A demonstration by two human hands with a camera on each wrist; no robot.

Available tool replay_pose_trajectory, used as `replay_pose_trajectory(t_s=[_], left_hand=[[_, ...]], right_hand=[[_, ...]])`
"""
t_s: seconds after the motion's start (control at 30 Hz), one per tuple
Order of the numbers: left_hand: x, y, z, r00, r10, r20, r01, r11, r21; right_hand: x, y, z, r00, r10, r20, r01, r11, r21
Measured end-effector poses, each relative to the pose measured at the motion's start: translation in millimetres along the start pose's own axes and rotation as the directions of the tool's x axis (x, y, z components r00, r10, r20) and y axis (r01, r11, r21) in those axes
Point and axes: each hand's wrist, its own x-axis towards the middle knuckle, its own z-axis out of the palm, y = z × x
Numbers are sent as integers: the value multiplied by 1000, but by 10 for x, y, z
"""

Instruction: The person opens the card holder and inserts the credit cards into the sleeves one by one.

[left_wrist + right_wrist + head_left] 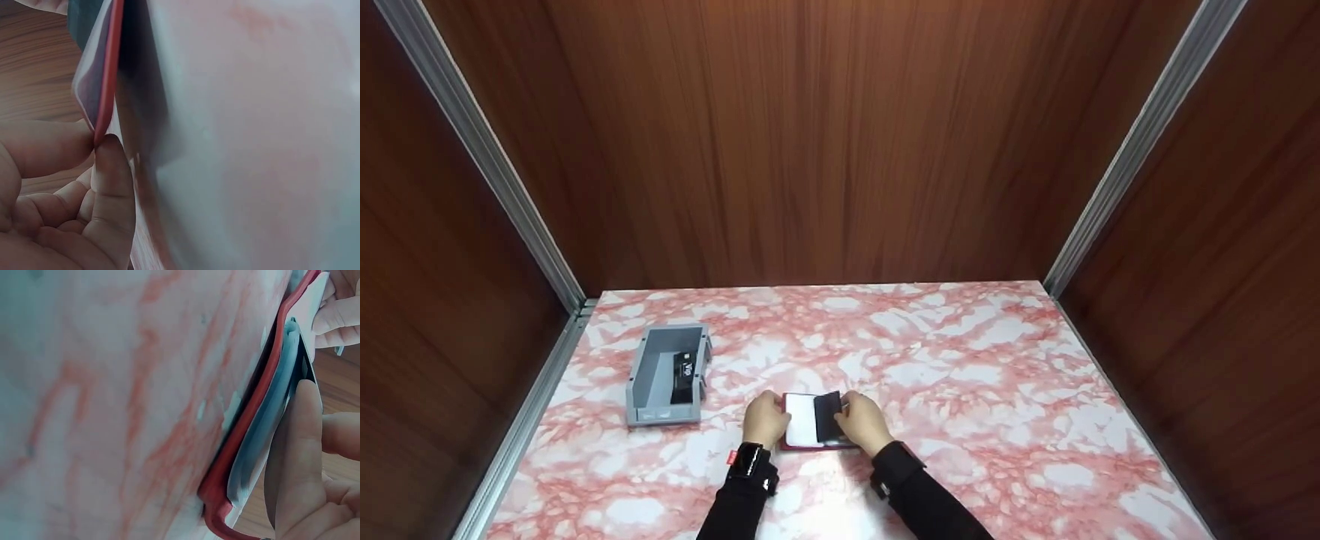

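Observation:
A red-covered card holder [801, 421] lies spread near the front of the table, a white inner side at left and a dark leaf [826, 417] standing up at right. My left hand [766, 420] pinches its left edge; the left wrist view shows thumb and finger on the red cover [109, 84]. My right hand [864, 425] pinches the dark leaf at its right edge. In the right wrist view, clear sleeves [264, 416] are stacked inside the red cover, beneath that leaf. Whether the leaf is a loose card or part of the holder, I cannot tell.
To the left stands a grey open bin [660, 367] with a black card [682, 379] marked VIP leaning inside. The marbled pink and white table [960, 375] is bounded by brown wood-grain panels [810, 150] and metal posts at the corners.

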Motion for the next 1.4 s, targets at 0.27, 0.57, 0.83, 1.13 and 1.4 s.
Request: replay_pose_trajectory(t_s=[0.27, 0.57, 0.83, 1.13, 1.4], left_hand=[[-4, -7, 5, 1000, 1, -1, -1, 1000, 9], [-8, -7, 3, 1000, 11, -6, -10, 1000, 11], [-13, -11, -5, 1000, 15, -5, -15, 1000, 19], [-19, -4, -6, 1000, 2, 8, -2, 1000, 16], [-14, -15, 1, 1000, 9, -1, -9, 1000, 10]], right_hand=[[-4, -11, 14, 999, 27, 21, -27, 999, -24], [0, -30, 23, 996, 66, 63, -63, 997, -54], [-2, -59, 6, 994, 82, 77, -78, 995, -59], [-12, -72, -14, 995, 68, 78, -63, 995, -71], [7, -97, 28, 993, 46, 105, -40, 998, -55]])
